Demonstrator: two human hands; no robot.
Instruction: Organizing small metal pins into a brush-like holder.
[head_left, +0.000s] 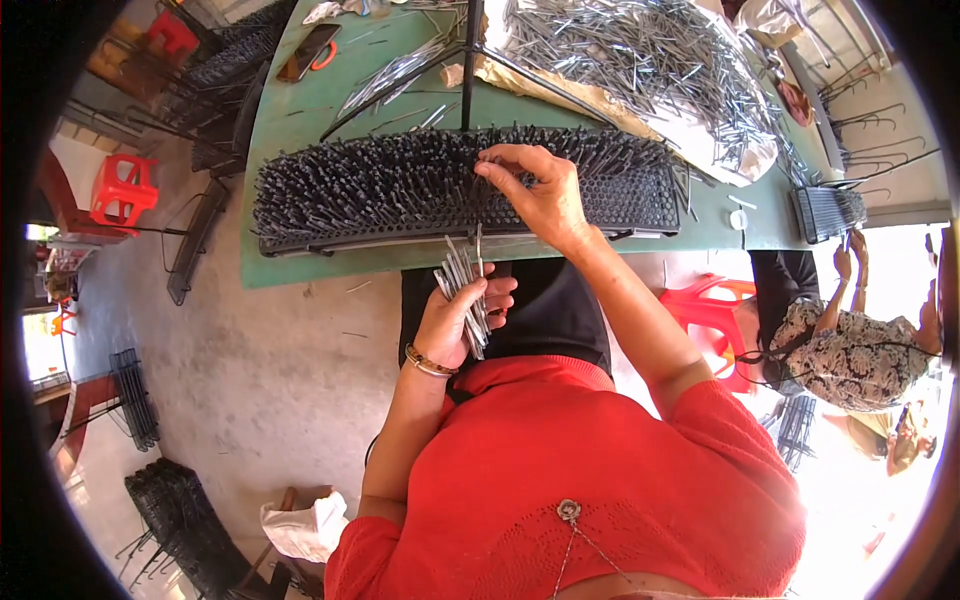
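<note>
Bundle of metal rods (457, 272) being gripped in half-curled left hand (446, 325), at near side of black rack (632, 205). Right hand (543, 195) being held over rack, thumb and forefinger drawn close above dark rods (360, 190) standing in it; whether rod is being pinched, cannot tell. Rack being supported by green table (272, 268); pile of silvery rods (650, 60) being spread beyond rack.

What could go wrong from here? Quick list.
1. The left hand holds a loose bundle of metal rods over the lap, off the table; some could slip to the floor.
2. The right hand is in among closely packed black pins; it might knock neighbours askew.
3. The black perforated rack lies along the table's near edge, so a hard nudge might shift it over.
</note>
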